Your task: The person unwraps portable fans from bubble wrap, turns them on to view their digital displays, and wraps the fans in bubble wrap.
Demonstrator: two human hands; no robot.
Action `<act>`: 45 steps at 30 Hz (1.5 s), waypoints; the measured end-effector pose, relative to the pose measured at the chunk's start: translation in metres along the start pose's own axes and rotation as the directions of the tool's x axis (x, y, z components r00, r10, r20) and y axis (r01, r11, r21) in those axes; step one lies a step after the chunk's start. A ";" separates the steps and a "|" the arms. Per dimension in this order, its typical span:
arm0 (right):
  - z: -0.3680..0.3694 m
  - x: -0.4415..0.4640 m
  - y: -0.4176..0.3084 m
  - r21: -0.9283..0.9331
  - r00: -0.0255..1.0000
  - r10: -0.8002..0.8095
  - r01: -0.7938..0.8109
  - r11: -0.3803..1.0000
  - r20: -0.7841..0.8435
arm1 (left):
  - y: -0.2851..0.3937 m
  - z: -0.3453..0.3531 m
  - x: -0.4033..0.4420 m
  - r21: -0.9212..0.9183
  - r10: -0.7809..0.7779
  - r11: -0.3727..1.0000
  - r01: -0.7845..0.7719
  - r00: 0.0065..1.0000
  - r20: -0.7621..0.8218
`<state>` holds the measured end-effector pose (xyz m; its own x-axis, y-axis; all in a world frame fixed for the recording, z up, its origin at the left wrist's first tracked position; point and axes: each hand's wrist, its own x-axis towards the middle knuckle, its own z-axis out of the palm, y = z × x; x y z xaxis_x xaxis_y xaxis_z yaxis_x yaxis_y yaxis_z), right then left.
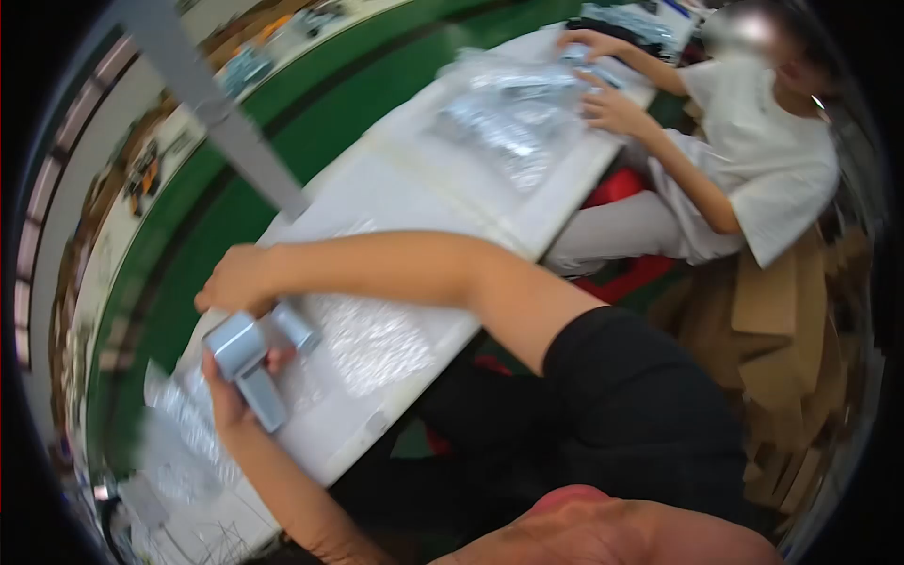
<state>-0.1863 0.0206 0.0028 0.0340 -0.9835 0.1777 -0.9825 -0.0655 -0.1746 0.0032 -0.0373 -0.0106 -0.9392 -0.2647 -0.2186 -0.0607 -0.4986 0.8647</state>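
My left hand (226, 395) is closed around a light blue handheld device (235, 347) with a blocky head and a straight handle; its exact kind is unclear. The handle slants down across the palm, and fingertips show on its far side. My right hand (237, 280) is bent over just above the device's head. Its fingers are partly hidden and blurred, so I cannot tell whether it grips anything. Below my right wrist is a second light blue piece (296, 326), partly covered. Clear bubble wrap (372, 344) lies on the white table (386, 193) beside both hands.
More clear plastic wrapping (184, 424) is at the table's near left. A grey post (221, 113) rises at the far edge. Across the table, a co-worker in a white shirt (763, 141) handles light blue items near plastic bags (499, 122). Cardboard (782, 330) is stacked at the right.
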 end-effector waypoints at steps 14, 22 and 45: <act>0.002 -0.007 0.002 0.201 0.974 0.208 -0.186 0.962 -0.095 | -0.016 -0.029 0.016 0.035 0.074 0.997 -0.071 0.990 -0.118; -0.005 -0.014 -0.008 0.285 0.959 0.204 -0.143 0.948 -0.197 | 0.013 0.018 0.009 0.051 0.241 0.970 -0.238 0.908 -0.343; -0.037 -0.164 0.035 0.223 0.972 0.087 -0.037 0.974 -0.218 | 0.000 0.037 0.009 0.882 0.358 0.468 0.062 0.899 -0.254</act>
<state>-0.2327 0.1862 0.0031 -0.0920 -0.9250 0.3686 -0.9175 -0.0651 -0.3923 -0.0179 -0.0092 0.0044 -0.7801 -0.6256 -0.0016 -0.3850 0.4780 0.7895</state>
